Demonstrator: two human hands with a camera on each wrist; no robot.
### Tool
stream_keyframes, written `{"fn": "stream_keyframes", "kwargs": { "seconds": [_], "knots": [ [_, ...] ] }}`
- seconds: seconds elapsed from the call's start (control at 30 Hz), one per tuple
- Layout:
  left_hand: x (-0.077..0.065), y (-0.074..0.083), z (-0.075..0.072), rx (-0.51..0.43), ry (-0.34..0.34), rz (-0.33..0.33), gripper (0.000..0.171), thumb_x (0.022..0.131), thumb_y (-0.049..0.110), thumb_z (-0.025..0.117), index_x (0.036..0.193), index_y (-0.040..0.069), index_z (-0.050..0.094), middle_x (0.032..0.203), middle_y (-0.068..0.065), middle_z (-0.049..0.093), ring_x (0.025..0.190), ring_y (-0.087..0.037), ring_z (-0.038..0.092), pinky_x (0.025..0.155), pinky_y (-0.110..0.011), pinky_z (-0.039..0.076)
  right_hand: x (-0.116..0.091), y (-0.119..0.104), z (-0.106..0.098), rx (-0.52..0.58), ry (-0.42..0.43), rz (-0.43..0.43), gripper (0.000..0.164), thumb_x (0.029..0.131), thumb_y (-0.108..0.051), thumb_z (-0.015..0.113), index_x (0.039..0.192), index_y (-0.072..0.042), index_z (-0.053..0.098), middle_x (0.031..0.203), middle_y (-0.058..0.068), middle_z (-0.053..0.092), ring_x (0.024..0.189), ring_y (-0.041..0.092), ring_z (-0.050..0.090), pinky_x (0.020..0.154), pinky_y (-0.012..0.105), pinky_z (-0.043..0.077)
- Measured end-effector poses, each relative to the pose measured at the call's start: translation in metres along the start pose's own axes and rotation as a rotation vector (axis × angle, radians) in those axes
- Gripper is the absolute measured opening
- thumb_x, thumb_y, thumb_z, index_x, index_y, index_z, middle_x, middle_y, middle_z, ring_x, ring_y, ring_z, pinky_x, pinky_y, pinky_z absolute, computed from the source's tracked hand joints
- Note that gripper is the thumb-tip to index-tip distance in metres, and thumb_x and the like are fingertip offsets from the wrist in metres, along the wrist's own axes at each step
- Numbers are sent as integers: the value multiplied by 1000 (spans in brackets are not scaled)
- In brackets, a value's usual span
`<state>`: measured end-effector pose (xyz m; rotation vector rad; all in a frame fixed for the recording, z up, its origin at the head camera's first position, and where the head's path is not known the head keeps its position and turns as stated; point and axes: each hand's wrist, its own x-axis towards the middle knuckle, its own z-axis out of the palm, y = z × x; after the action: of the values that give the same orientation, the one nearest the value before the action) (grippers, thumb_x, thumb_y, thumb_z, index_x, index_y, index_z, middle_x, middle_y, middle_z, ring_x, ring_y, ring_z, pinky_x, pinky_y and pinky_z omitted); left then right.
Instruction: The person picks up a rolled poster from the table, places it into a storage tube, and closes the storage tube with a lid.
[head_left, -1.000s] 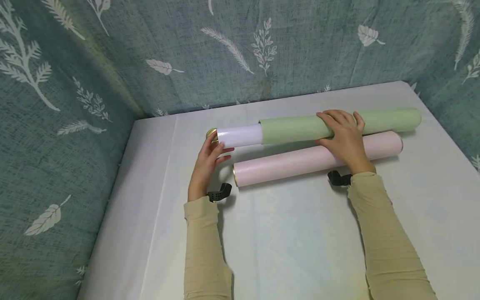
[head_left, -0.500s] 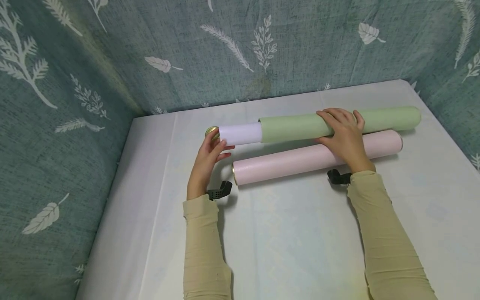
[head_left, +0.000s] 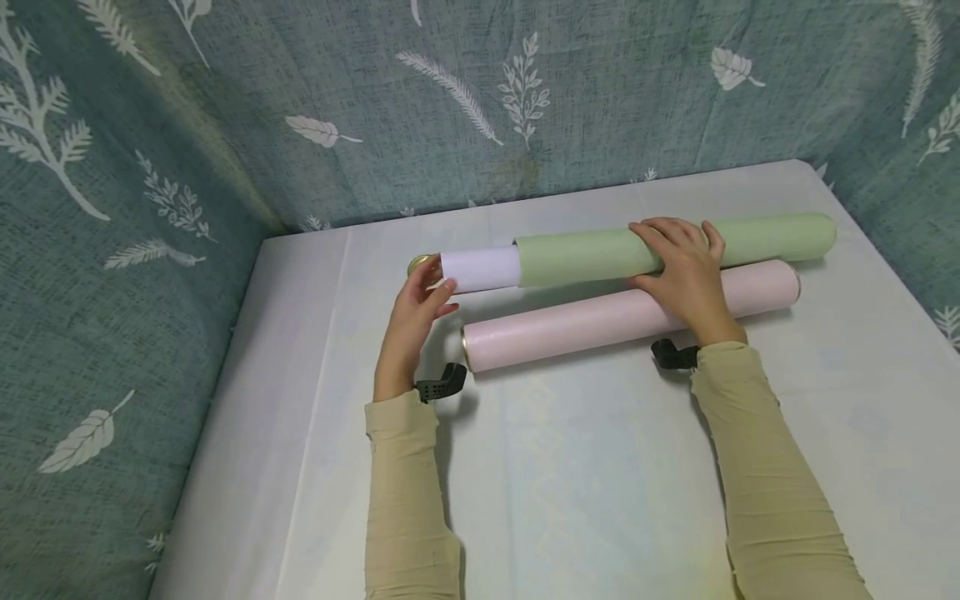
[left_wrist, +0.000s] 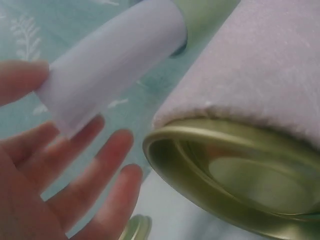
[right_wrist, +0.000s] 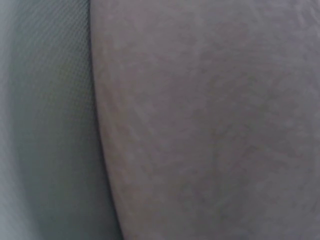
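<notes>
A white rolled sheet of paper (head_left: 482, 269) sticks out of the left end of a light green tube (head_left: 573, 259). My left hand (head_left: 411, 321) holds the roll's outer end, the thumb on one side and fingers on the other. In the left wrist view the thumb (left_wrist: 22, 80) meets the edge of the roll (left_wrist: 115, 60), while the other fingers spread below it. My right hand (head_left: 686, 279) grips the green tube from above near its middle. Below that hand lies a pink tube (head_left: 555, 333), its metal-rimmed end (left_wrist: 210, 170) big in the left wrist view.
A round gold lid (head_left: 418, 263) lies on the white-covered table (head_left: 585, 467), partly behind my left fingers. Teal leaf-print fabric (head_left: 450, 108) hangs along the back and sides. The right wrist view is filled mostly by the pink tube's surface (right_wrist: 210, 120).
The paper roll has slid slightly rightward into the green tube, with my left hand following it, so less paper shows. My right hand stays on the green tube.
</notes>
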<state>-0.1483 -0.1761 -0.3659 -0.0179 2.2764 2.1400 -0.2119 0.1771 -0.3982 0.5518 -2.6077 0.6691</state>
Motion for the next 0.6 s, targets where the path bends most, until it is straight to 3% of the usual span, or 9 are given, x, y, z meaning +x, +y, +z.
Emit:
{"fn": "stream_keyframes", "kwargs": {
  "seconds": [0.13,0.6],
  "knots": [
    [-1,3,1,14,-14,8,55,88,24,58,137,19,34,124,-10,45,106,-22,51,87,-45,43,0,0,0,-1,2,-1,72,63,-25,81,128,-23,49,127,2,46,121,24,33,104,45,0],
    [2,5,13,108,3,-9,52,87,25,58,134,13,38,132,-4,42,108,-19,50,84,-38,46,0,0,0,-3,6,-9,72,63,-25,81,128,-23,49,128,1,46,121,24,33,104,45,1]
  ]
}}
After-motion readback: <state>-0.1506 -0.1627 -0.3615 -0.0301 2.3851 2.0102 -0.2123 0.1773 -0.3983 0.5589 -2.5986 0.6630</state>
